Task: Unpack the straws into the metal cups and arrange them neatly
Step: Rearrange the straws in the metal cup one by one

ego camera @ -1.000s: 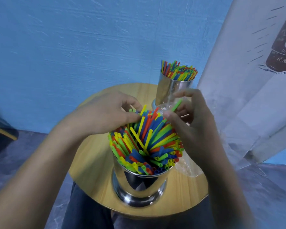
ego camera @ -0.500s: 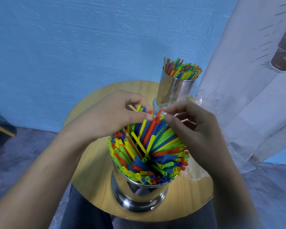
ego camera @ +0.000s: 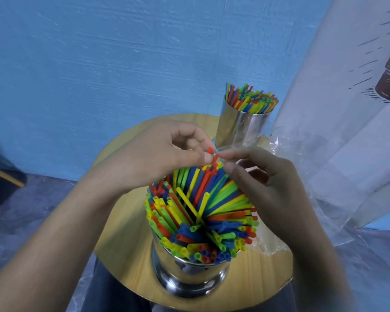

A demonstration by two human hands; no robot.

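A shiny metal cup (ego camera: 189,280) stands at the near edge of a round wooden table (ego camera: 126,251), packed with coloured straws (ego camera: 200,212) that lean and cross untidily. My left hand (ego camera: 158,158) pinches red straw tips (ego camera: 211,152) at the far side of the bundle. My right hand (ego camera: 263,183) reaches in from the right, fingertips at the same tips, fingers curled against the straws. A second metal cup (ego camera: 241,129) at the table's far edge holds straws (ego camera: 250,100) standing upright.
A crumpled clear plastic bag (ego camera: 279,145) lies on the table's right side under my right hand. A white printed cloth (ego camera: 338,109) hangs at the right. A blue wall stands behind the table. My dark trousers show below the table's near edge.
My left hand has lifted a little and now pinches a red tip above the bundle. My right hand has stayed at the bundle's far tips. The view has shifted slightly.
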